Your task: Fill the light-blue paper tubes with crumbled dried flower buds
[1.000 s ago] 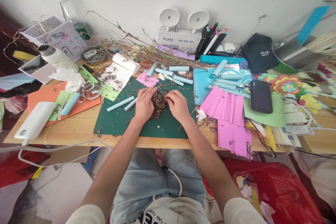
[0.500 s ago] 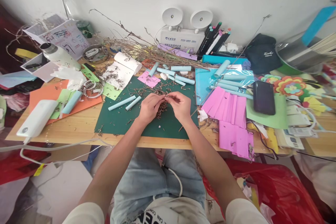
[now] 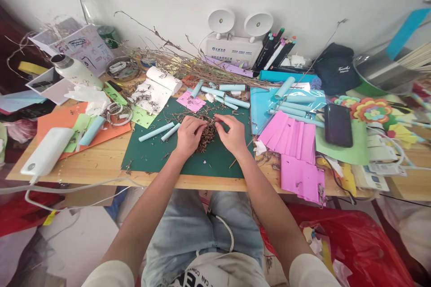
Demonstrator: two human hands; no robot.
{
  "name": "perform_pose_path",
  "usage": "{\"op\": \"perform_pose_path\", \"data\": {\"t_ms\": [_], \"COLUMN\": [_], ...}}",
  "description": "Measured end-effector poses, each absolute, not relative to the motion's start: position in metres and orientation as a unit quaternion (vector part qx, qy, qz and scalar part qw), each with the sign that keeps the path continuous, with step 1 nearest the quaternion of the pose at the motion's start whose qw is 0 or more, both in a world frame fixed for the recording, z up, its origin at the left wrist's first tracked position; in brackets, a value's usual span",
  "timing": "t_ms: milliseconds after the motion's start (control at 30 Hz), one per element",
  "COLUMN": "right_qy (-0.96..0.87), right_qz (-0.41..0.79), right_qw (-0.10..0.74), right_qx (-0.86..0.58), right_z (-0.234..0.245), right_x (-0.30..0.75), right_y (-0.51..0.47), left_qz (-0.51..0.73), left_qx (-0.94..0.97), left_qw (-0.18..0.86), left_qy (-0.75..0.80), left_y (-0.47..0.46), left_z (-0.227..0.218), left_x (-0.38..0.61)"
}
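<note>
A loose pile of dried brown leaves [image 3: 206,139] lies on the green cutting mat [image 3: 148,157] between my two hands. My left hand [image 3: 190,135] is at the pile's left side, thumb and fingertips drawn together in a pinch; whatever sits between them is too small to make out. Across the pile, my right hand [image 3: 231,134] has its thumb and forefinger slightly apart at the leaves' edge, with nothing visible between them. Two light-blue paper tubes [image 3: 156,132] rest on the mat beside my left hand. Leaf crumbs are scattered around.
Dry twigs [image 3: 175,60] stretch along the back. Several blue tubes [image 3: 234,87] lie behind the pile. On the right are pink paper strips [image 3: 286,134] and a black phone-like device [image 3: 338,125]. A white power bank [image 3: 47,151] and bottle [image 3: 76,71] stand left.
My hands, fingertips together above the pile before, have moved apart to either side, uncovering more of the leaves. My right thumb and forefinger have parted slightly.
</note>
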State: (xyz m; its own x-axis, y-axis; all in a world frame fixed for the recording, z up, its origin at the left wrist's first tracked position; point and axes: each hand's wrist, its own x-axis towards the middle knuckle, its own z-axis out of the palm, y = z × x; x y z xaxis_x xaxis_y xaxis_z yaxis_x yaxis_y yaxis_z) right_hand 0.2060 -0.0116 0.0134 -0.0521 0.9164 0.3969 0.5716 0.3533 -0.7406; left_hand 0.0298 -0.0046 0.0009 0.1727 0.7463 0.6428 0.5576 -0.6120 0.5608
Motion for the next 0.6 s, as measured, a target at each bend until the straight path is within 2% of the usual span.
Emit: {"op": "perform_pose_path", "data": {"t_ms": [200, 300, 367, 500, 600], "right_qy": [-0.742, -0.757, -0.767, -0.744, -0.715], "right_qz": [0.126, 0.099, 0.101, 0.148, 0.201], "right_qw": [0.269, 0.223, 0.239, 0.384, 0.453], "right_qx": [-0.601, -0.606, -0.587, -0.527, -0.493], "right_z": [0.019, 0.021, 0.02, 0.02, 0.024], "right_x": [0.202, 0.197, 0.195, 0.196, 0.195], "right_y": [0.009, 0.016, 0.017, 0.009, -0.003], "left_qz": [0.459, 0.443, 0.443, 0.446, 0.455], "left_qx": [0.765, 0.772, 0.766, 0.759, 0.763], "left_qw": [0.082, 0.062, 0.057, 0.067, 0.077], "left_qy": [0.445, 0.451, 0.462, 0.47, 0.453], "left_y": [-0.003, -0.003, -0.004, -0.005, -0.006], "left_z": [0.0, 0.002, 0.003, 0.005, 0.004], "left_x": [0.03, 0.03, 0.031, 0.03, 0.029]}}
